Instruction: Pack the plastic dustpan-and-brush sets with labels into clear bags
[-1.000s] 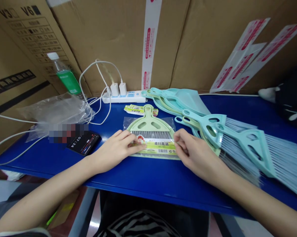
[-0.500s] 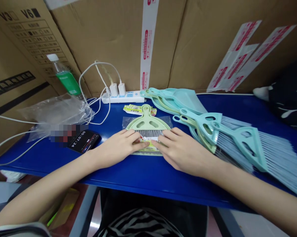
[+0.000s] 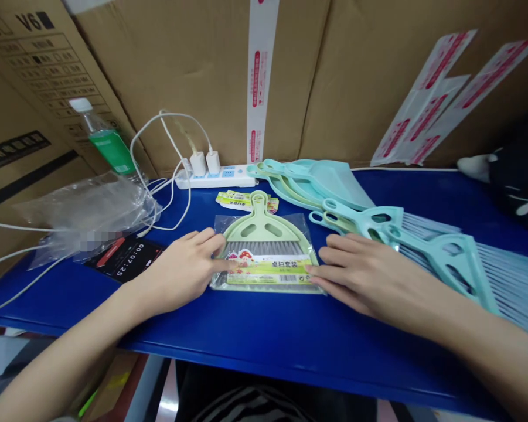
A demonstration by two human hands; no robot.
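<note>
A pale green dustpan and brush set (image 3: pixel 264 231) lies flat on the blue table, in a clear bag, its handles pointing away from me. A printed paper label (image 3: pixel 270 269) with red mushrooms lies across the bristles and pan. My left hand (image 3: pixel 187 264) is at the set's left edge, one digit stretched onto the label's left end and the other fingers bent. On the right side, my right hand (image 3: pixel 356 272) rests with fingers apart, a fingertip touching the label's right end. Neither hand is lifting anything.
Several turquoise hand brushes (image 3: pixel 455 264) lie at the right, with stacked dustpans (image 3: pixel 329 179) behind. Spare labels (image 3: pixel 232 200) lie beyond the set. A power strip (image 3: pixel 217 177) with cables, a bottle (image 3: pixel 112 149), plastic bags (image 3: pixel 88 205) and a phone (image 3: pixel 123 258) are at left; cardboard boxes (image 3: pixel 202 70) stand behind.
My hands have moved apart, from the label's middle outward to its two ends, uncovering its print. The view has shifted slightly; the phone's timer has gone from 00:07:24 to 00:07:25.
</note>
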